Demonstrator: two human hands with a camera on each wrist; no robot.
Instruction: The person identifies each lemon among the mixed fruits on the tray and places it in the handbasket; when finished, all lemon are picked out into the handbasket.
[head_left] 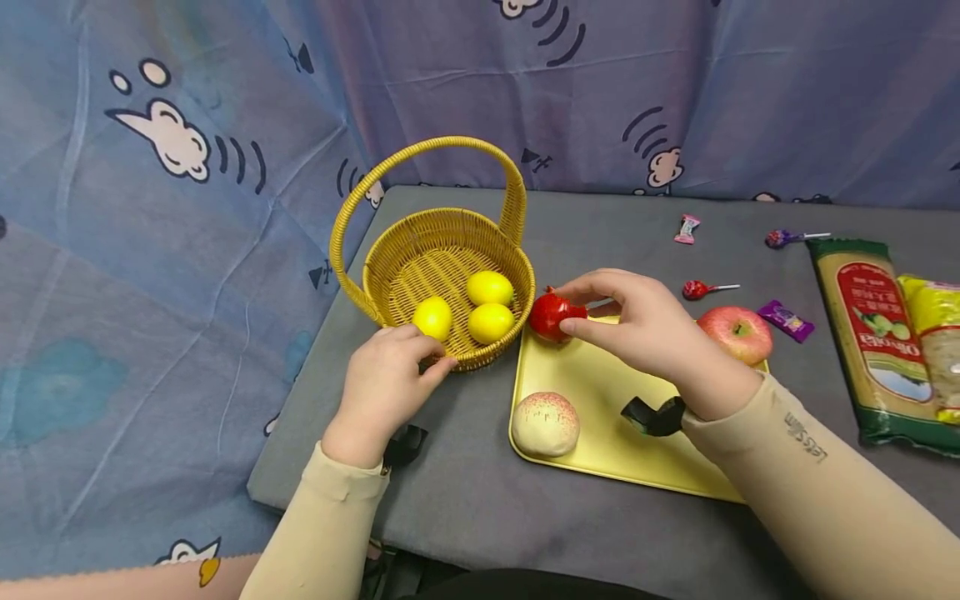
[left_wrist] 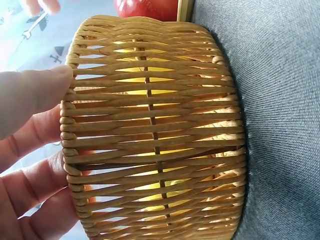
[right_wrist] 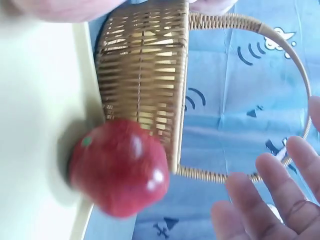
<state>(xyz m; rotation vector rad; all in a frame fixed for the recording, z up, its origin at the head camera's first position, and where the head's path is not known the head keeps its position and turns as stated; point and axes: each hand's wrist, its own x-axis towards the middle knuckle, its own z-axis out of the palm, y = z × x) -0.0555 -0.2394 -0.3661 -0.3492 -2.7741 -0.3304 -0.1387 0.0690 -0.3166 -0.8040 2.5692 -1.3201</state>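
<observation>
My left hand (head_left: 386, 383) pinches the near rim of a yellow wicker basket (head_left: 397, 250), the thumb outside and the fingers over the inner side in the left wrist view. Three lemons (head_left: 491, 323) lie inside the basket, under its tall arched handle. A red pomegranate (head_left: 551, 318) sits at the tray's far left corner, close against the basket. My right hand (head_left: 637, 321) is just right of the pomegranate, thumb and fingers spread around it. In the right wrist view the fingers (right_wrist: 255, 200) stand apart from the pomegranate (right_wrist: 120, 167).
The yellow tray (head_left: 615, 454) also bears a pale peach (head_left: 546, 425) and a red apple (head_left: 735, 335). Beyond lie lollipops (head_left: 696, 290), wrapped candies (head_left: 785, 322) and a green-and-tan food packet (head_left: 873, 333). A patterned curtain (head_left: 600, 100) hangs behind the grey table (head_left: 450, 483).
</observation>
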